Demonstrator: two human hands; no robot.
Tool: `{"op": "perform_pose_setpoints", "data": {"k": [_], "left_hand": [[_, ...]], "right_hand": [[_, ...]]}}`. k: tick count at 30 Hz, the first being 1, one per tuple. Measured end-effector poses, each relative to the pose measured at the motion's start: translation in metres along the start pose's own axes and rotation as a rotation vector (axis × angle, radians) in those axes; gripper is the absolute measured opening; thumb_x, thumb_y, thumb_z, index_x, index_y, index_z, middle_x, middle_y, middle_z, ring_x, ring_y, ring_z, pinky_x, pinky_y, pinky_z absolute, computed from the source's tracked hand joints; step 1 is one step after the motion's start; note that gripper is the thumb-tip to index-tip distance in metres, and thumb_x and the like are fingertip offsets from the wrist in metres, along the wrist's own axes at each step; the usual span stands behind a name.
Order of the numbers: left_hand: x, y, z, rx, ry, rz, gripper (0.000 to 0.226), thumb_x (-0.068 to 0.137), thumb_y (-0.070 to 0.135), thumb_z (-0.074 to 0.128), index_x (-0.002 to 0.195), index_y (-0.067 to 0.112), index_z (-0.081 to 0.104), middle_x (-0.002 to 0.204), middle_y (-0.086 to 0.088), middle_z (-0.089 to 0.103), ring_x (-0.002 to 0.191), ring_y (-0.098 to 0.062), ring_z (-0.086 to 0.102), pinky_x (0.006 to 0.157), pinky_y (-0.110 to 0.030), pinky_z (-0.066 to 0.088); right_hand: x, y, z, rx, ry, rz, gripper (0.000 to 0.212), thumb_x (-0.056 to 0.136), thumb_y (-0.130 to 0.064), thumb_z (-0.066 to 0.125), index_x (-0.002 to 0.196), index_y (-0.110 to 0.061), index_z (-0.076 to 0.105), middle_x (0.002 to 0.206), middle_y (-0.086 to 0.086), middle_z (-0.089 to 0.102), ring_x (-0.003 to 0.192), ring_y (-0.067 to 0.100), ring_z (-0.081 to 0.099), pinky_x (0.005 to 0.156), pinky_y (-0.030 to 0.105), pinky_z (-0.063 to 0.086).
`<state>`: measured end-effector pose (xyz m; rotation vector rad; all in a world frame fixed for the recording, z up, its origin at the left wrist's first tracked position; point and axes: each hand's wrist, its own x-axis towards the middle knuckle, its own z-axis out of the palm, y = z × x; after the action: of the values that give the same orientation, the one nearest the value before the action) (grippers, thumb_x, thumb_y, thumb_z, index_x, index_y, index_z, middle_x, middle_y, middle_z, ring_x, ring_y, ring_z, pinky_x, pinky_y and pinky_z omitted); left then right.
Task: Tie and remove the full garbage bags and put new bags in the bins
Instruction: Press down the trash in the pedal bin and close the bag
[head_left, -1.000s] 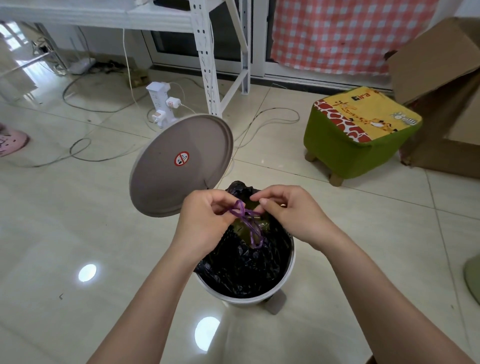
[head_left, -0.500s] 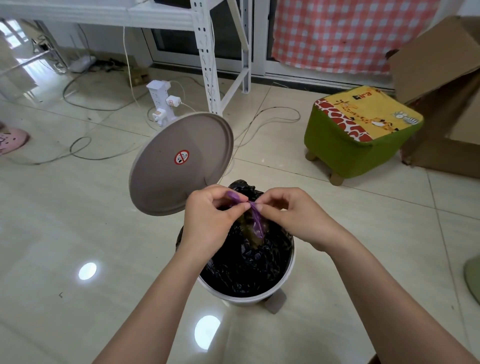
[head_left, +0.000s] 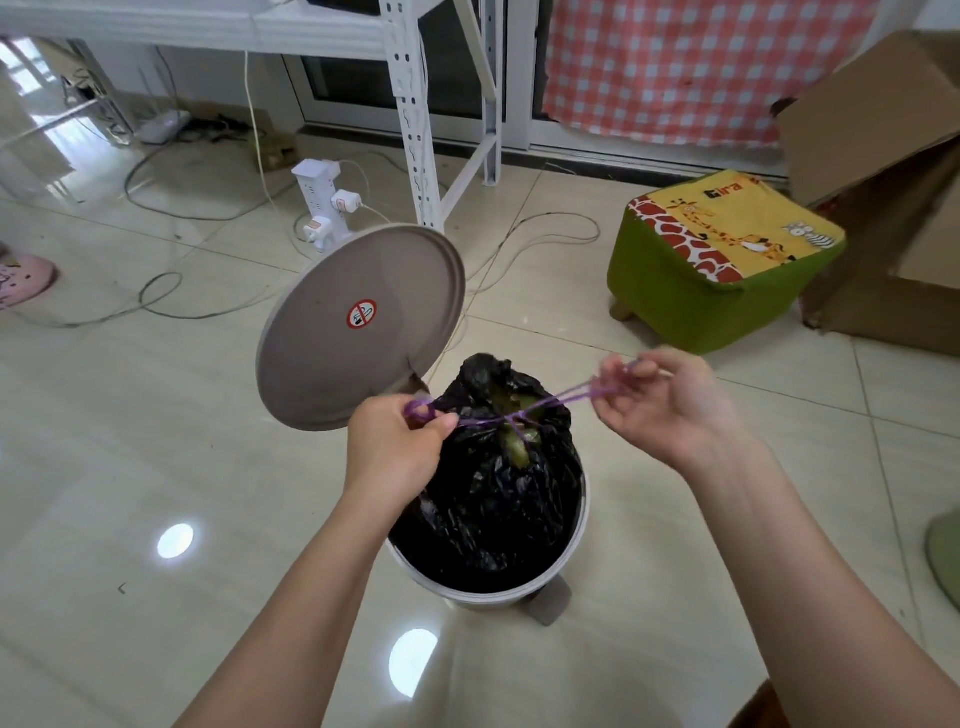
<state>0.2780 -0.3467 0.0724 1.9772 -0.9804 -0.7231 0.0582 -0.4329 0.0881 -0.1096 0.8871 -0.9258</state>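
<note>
Now drawstring (head_left: 550, 405) taut between left hand (head_left: 395, 447), right hand (head_left: 670, 405)

Domestic room. Glossy tiled floor (head_left: 156, 467), child's giraffe-print stool (head_left: 722, 260), checked curtain (head_left: 701, 67) over a glazed door, pink slipper (head_left: 23, 280), pedal bin (head_left: 498, 592), power tower (head_left: 322, 208) with loose cables, open cardboard box (head_left: 883, 182), white metal shelving (head_left: 415, 104)
</note>
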Motion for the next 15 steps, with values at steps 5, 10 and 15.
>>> {"op": "perform_pose_setpoints", "data": {"k": [5,10,15], "left_hand": [[0.001,-0.006,-0.004,0.073,-0.191,0.032,0.026,0.088,0.026,0.068,0.072,0.007,0.061,0.059,0.008,0.049,0.059,-0.011,0.044,0.057,-0.026,0.032],[-0.007,0.008,-0.008,-0.268,-0.276,0.17,0.018,0.094,0.018,0.06,0.079,0.011,0.066,0.074,0.005,0.064,0.076,-0.007,0.06,0.08,-0.025,0.043],[-0.02,0.02,0.008,-0.704,-0.486,0.196,0.027,0.096,0.01,0.052,0.073,0.015,0.066,0.084,-0.014,0.069,0.085,-0.03,0.068,0.088,-0.037,0.054]], "right_hand": [[0.009,-0.009,-0.016,0.004,0.129,-0.042,0.027,0.092,-0.02,0.048,0.065,-0.016,0.048,0.079,0.003,0.064,0.079,0.017,0.063,0.078,0.038,0.051],[0.002,0.002,0.002,-0.132,-0.144,-0.144,0.016,0.091,-0.02,0.052,0.097,-0.012,0.065,0.091,0.005,0.069,0.094,0.025,0.07,0.089,0.05,0.055],[0.003,0.022,0.017,-0.261,-0.216,-0.167,0.024,0.093,-0.013,0.057,0.115,-0.015,0.065,0.069,0.001,0.058,0.056,0.014,0.051,0.062,0.032,0.056]]}}
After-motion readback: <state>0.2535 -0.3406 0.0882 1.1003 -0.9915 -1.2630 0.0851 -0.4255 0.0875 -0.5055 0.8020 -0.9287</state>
